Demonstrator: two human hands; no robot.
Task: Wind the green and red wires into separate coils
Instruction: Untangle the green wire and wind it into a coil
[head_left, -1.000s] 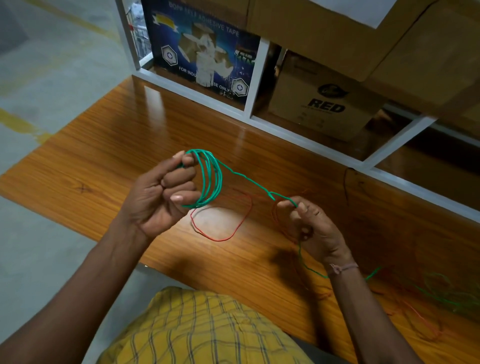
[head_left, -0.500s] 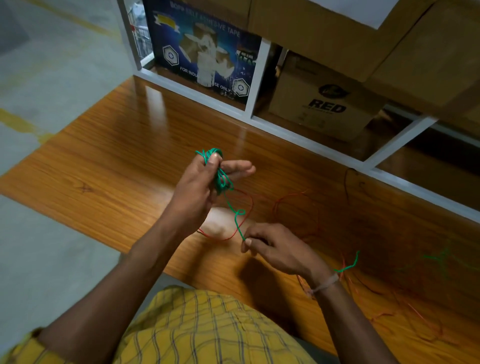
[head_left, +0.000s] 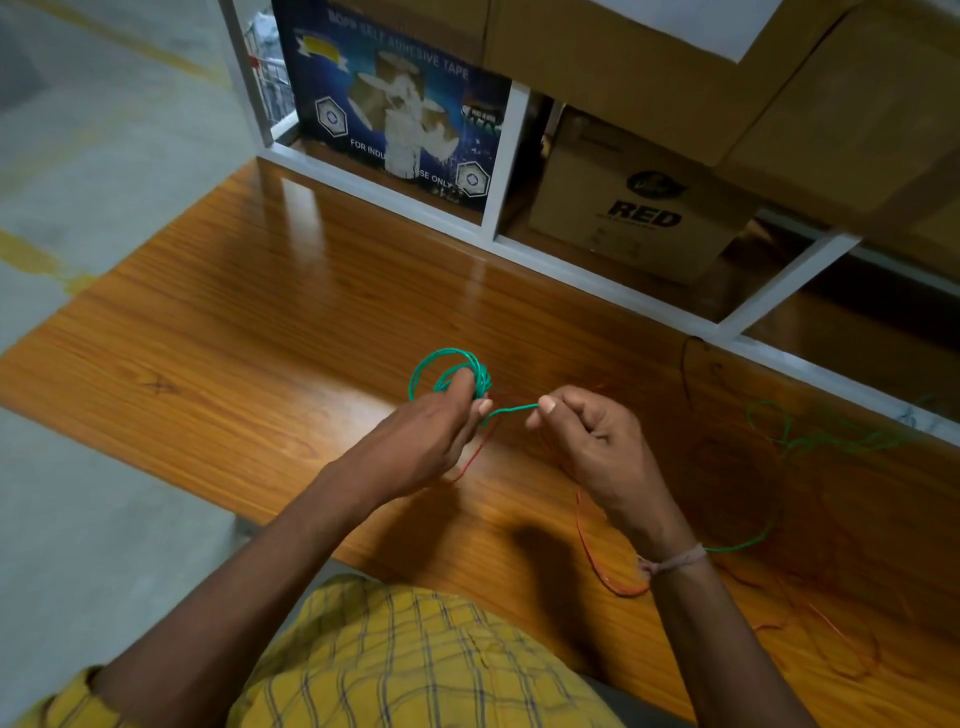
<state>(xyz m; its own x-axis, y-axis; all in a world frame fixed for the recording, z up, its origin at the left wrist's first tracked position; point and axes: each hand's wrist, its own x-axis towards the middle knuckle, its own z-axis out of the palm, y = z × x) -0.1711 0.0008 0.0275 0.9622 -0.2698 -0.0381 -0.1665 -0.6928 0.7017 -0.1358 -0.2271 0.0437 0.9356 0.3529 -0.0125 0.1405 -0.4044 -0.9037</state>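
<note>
The wooden table (head_left: 260, 322) runs bare toward its left edge, giving open room, while the white shelf frame (head_left: 597, 275) closes the far side. On it the red wire (head_left: 589, 545) lies loose. The left hand (head_left: 415, 441) grips the green wire (head_left: 511, 410) coil; the right hand (head_left: 587, 441) pinches its short taut lead, probably the feeding end. Better to keep that tension even and lay each turn beside the last.

The left hand (head_left: 426, 436) grips a small coil of green wire (head_left: 447, 371) above the wooden table (head_left: 249, 322); the right hand (head_left: 587, 441) pinches the strand leading off that coil; red wire (head_left: 592, 551) lies loose on the table beneath both hands; further green wire trails to the right; cardboard boxes (head_left: 639, 208) occupy the far shelf.
</note>
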